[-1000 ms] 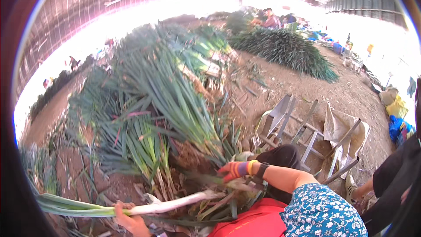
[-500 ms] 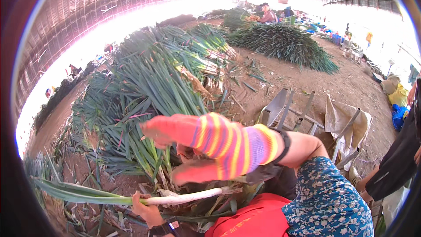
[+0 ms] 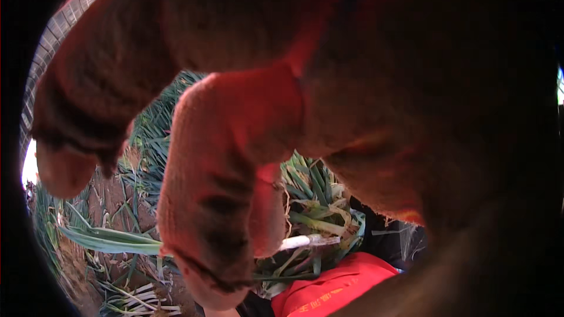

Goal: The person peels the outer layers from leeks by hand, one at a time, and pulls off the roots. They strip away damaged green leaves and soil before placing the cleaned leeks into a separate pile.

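My right hand [image 3: 264, 88], in a knitted glove, fills most of the view, very close and dark. Its fingers curve downward and stand apart, with nothing visible between them. Behind the fingers lies a long green onion [image 3: 120, 243], held crosswise; its green leaves point left and its white root end shows at the right. A sliver of my left hand [image 3: 166, 252] shows at the stalk, closed around it. The rest of that hand is hidden behind the gloved fingers.
A heap of green onions [image 3: 154, 147] lies beyond the hands. Loose leaves and stalks [image 3: 317, 191] lie nearer, beside red cloth [image 3: 335, 287] at my lap. Several thin white stalks [image 3: 141, 302] rest on the soil at lower left. The glove hides everything to the right.
My right hand has swung up from over the onions to close in front of the camera, blocking most of the scene. The held green onion has stayed nearly in place.
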A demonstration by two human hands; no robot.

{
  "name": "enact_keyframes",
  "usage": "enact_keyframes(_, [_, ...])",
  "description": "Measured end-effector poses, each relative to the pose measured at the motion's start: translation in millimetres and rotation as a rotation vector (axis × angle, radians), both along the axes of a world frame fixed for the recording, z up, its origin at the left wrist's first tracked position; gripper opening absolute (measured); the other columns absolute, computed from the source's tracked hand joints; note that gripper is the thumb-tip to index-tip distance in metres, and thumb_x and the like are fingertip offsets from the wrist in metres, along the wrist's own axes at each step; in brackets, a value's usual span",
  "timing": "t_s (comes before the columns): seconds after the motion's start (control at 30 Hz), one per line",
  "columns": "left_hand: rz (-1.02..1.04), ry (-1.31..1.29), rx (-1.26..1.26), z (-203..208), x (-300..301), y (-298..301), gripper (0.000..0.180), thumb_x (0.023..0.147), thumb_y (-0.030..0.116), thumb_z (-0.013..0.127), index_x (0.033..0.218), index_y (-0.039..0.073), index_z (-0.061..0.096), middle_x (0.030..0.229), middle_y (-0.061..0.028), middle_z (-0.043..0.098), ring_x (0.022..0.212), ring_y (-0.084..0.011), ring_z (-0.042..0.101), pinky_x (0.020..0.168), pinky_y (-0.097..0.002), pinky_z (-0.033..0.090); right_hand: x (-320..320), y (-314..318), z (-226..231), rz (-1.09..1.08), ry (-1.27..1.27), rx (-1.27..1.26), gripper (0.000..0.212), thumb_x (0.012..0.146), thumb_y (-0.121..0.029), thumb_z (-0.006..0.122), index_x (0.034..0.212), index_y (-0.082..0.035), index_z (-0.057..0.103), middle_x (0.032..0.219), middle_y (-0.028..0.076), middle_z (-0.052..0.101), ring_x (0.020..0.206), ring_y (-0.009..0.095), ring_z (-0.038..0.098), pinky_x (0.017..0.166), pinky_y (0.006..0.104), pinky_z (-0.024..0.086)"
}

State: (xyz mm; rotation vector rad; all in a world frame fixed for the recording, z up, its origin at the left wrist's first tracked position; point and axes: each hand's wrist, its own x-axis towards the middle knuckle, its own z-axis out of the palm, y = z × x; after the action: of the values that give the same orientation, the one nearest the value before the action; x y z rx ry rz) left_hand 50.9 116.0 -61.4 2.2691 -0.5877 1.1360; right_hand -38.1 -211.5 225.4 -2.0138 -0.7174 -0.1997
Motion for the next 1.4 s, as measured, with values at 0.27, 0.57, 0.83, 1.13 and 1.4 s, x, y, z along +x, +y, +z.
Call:
enact_keyframes(0.27, [0.273, -0.123, 0.034, 3.3, -15.4, -6.4, 0.017, 0.08, 0.011, 0.065, 0.093, 0.001, 0.063, 0.08, -0.0145, 0.064, 0.072, -0.0297, 0.061, 0.069, -0.0359, 0.05, 4.8, -7.8, 2.9, 0.038, 0.014, 0.09, 0.065, 0.074, -0.02, 0.072, 0.128, 0.002, 0.043, 0.103, 0.017, 0.061, 0.084, 0.025, 0.061, 0.073, 0.0308, 0.049])
enact_keyframes(0.57, [-0.201, 0.637, -1.054, -19.9, 12.7, -1.8, 0.017, 0.081, 0.017, 0.062, 0.088, 0.007, 0.051, 0.077, -0.0064, 0.052, 0.072, -0.0195, 0.05, 0.073, -0.0364, 0.044, 13.3, 21.8, -32.6, 0.166, -0.027, -0.058, 0.059, 0.076, -0.02, 0.071, 0.125, 0.001, 0.047, 0.104, 0.016, 0.06, 0.087, 0.024, 0.061, 0.074, 0.0288, 0.049])
enact_keyframes(0.83, [-0.676, 0.818, -1.773, 20.3, 21.2, -57.7, 0.012, 0.08, 0.004, 0.06, 0.081, 0.01, 0.05, 0.064, 0.0002, 0.046, 0.059, -0.0141, 0.045, 0.066, -0.0332, 0.041, 40.9, 8.9, -127.4, -0.015, -0.006, -0.244, 0.061, 0.075, -0.034, 0.069, 0.121, 0.0, 0.05, 0.108, 0.018, 0.06, 0.095, 0.029, 0.059, 0.08, 0.0342, 0.046])
enact_keyframes(1.13, [-0.939, 0.882, -1.687, 26.9, 20.2, -61.9, 0.017, 0.081, 0.003, 0.056, 0.09, 0.011, 0.045, 0.065, 0.003, 0.038, 0.06, -0.0096, 0.036, 0.059, -0.0274, 0.034, 83.0, 60.6, -308.5, 0.009, 0.876, 0.412, 0.045, 0.078, -0.045, 0.067, 0.1, -0.006, 0.066, 0.08, 0.012, 0.064, 0.075, 0.026, 0.061, 0.066, 0.0368, 0.046])
enact_keyframes(1.4, [-0.712, 0.854, -1.6, 38.8, 5.7, -69.6, 0.02, 0.075, 0.0, 0.055, 0.089, 0.009, 0.044, 0.061, 0.0004, 0.039, 0.051, -0.0104, 0.037, 0.052, -0.0284, 0.035, 64.4, 53.2, -364.1, -0.388, 0.169, -0.813, 0.023, 0.068, -0.021, 0.054, 0.089, -0.011, 0.058, 0.078, 0.015, 0.064, 0.073, 0.034, 0.062, 0.061, 0.0455, 0.05])
